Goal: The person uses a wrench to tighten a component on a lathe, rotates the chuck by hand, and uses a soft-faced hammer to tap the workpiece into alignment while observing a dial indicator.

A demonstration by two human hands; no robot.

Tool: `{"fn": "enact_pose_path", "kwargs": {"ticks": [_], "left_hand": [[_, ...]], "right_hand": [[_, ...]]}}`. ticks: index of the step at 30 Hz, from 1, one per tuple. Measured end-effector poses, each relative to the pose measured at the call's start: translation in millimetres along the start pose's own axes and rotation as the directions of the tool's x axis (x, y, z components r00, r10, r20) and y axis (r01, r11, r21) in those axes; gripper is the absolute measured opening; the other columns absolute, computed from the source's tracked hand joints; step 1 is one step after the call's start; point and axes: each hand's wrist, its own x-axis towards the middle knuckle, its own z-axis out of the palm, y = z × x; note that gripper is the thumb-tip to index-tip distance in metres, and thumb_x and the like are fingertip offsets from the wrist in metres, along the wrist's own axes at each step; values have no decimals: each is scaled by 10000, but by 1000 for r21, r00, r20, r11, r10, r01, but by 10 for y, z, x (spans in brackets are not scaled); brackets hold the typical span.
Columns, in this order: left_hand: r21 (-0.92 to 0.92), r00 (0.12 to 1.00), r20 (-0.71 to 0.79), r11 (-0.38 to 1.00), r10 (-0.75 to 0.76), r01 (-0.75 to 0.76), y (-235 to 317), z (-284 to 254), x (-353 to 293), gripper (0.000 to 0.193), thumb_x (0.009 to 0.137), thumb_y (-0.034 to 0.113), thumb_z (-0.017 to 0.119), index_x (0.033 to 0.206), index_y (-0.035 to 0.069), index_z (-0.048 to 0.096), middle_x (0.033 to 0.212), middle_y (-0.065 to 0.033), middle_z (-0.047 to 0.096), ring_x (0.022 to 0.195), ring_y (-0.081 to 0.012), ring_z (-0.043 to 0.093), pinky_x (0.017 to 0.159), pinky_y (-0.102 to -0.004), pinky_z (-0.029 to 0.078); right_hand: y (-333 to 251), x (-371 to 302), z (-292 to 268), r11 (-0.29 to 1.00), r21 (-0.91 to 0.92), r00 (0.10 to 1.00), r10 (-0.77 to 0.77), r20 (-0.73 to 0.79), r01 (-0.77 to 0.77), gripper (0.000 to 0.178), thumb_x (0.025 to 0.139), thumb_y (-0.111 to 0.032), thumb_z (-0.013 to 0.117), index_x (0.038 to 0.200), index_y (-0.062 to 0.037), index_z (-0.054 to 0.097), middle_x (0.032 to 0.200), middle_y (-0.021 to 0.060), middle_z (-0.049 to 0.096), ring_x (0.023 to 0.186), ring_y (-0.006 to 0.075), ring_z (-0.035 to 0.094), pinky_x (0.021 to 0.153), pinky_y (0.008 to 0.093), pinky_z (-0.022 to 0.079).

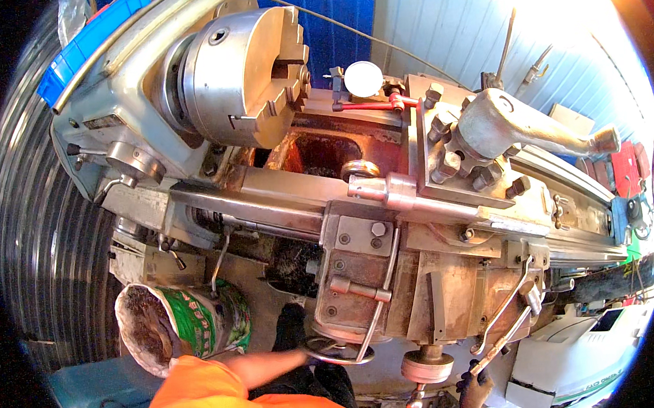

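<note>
Before me stands a metal lathe, its big chuck [238, 84] at the upper left. My left forearm, bare below an orange sleeve [204, 392], reaches toward the rim of a handwheel [341, 351] under the apron [359, 275]. The fingers of that hand are hidden. At the lower right my right hand [474, 389], in a dark glove, is closed around the lower end of a lever [504, 342]. Between the hands hangs a round knob-like dial [427, 367] with a small crank. A tool post [452, 151] with a thick handle [550, 125] sits atop the carriage.
A white-faced round gauge [363, 79] stands behind the bed beside a red-handled part [366, 106]. At the lower left sits a green-and-white bag-like container [193, 319]. A blue tray [90, 50] lies on the headstock. A white machine housing [567, 354] stands at right.
</note>
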Motion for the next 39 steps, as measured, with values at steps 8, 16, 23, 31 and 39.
{"fn": "enact_pose_path", "kwargs": {"ticks": [8, 16, 23, 31, 39], "left_hand": [[-136, 981, 127, 977, -148, 165, 28, 597, -332, 267, 960, 278, 605, 1108, 55, 611, 880, -44, 646, 579, -104, 547, 511, -246, 458], [225, 954, -217, 962, 205, -156, 35, -18, -344, 342, 931, 283, 636, 1187, 63, 580, 911, -63, 653, 625, -129, 580, 542, -275, 501], [60, 965, -177, 981, 195, -187, -61, 275, 308, 367, 931, 302, 624, 1207, 68, 569, 957, -69, 637, 685, -146, 570, 590, -288, 489], [-113, 978, -120, 976, 173, -187, -333, 597, 806, 395, 930, 324, 611, 1231, 74, 556, 1010, -76, 620, 753, -166, 558, 645, -303, 476], [-38, 972, -155, 982, 177, -185, -210, 433, 585, 424, 929, 346, 598, 1254, 80, 543, 1063, -83, 603, 821, -185, 547, 700, -317, 463]], "right_hand": [[514, 371, -250, 998, -27, 998, -60, 35, 61, 256, 891, -210, 614, 997, 22, 633, 600, 46, 550, 443, 133, 519, 407, 245, 380], [535, 462, -194, 987, -100, 991, -121, 51, 126, 254, 861, -229, 622, 879, 21, 584, 623, 88, 591, 451, 169, 555, 415, 284, 419], [310, 309, -11, 998, 2, 995, -61, 77, 61, 258, 839, -9, 581, 1091, -18, 638, 752, -10, 538, 593, 74, 457, 515, 228, 353], [351, 316, -30, 1000, 12, 998, -5, 65, 4, 287, 818, 15, 583, 1100, -8, 631, 770, -2, 551, 591, 92, 472, 523, 241, 384], [331, 306, -30, 999, -32, 996, 1, 90, 2, 305, 843, -1, 582, 1143, -10, 638, 774, 16, 571, 578, 99, 490, 516, 239, 400]]}}
